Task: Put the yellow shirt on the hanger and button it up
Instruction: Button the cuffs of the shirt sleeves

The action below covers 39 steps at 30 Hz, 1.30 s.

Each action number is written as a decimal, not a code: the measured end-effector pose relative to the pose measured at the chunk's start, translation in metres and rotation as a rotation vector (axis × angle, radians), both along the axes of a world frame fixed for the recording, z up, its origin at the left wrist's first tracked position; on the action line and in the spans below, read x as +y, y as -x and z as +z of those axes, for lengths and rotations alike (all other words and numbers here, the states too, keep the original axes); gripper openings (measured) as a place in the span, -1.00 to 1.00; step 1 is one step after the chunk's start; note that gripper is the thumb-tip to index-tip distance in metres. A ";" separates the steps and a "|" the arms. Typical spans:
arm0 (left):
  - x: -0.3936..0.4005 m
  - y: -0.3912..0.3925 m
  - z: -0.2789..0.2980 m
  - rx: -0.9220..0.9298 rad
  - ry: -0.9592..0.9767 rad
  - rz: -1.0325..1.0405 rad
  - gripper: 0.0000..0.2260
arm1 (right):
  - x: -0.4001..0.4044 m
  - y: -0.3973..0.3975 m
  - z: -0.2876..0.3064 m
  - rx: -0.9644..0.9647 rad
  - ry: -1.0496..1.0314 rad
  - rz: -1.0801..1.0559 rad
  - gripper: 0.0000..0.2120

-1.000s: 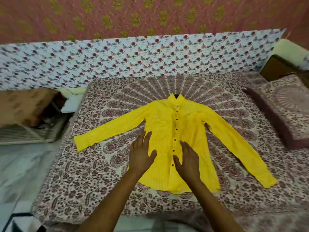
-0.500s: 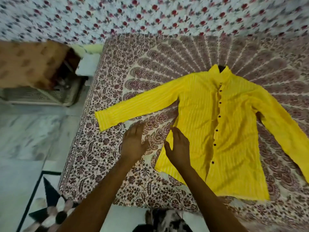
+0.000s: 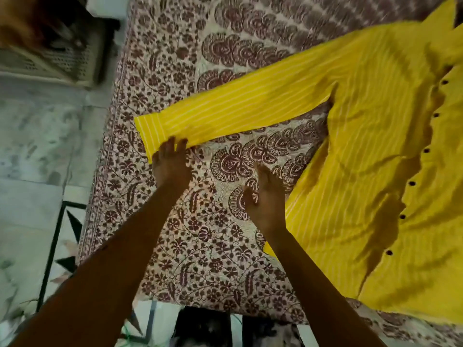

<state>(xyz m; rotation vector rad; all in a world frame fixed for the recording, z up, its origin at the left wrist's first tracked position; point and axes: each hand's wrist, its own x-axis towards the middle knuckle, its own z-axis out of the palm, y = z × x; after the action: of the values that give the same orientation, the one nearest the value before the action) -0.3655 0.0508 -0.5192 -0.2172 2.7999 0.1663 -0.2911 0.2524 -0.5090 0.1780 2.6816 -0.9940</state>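
The yellow striped shirt lies flat, front up, on a patterned bedspread, its row of dark buttons closed down the front. Its left sleeve stretches out toward the bed's left edge. My left hand is flat with fingers apart, the fingertips resting on the sleeve's lower edge near the cuff. My right hand lies palm down on the bedspread, its side against the shirt's left hem edge. Neither hand grips cloth. The hanger is hidden except in earlier frames, where a dark bit shows at the collar.
A marble floor with a dark inlay runs along the bed's left side. A slatted white unit with brown cloth on it stands at the upper left. Dark objects lie on the floor below the bed's near edge.
Both hands slid left off the shirt's body; the left now touches the sleeve near the cuff. The camera turned left and downward, closer to the bed.
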 end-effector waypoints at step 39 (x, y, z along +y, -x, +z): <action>-0.031 -0.042 -0.030 -0.010 -0.526 -0.135 -0.83 | -0.104 -0.009 -0.040 0.160 0.132 -0.254 -0.80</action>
<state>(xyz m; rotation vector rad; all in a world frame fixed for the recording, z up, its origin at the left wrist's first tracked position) -0.3235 0.0203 -0.5489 0.0962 2.6337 0.8455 -0.2817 0.1487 -0.5495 0.4386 2.7722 -1.3076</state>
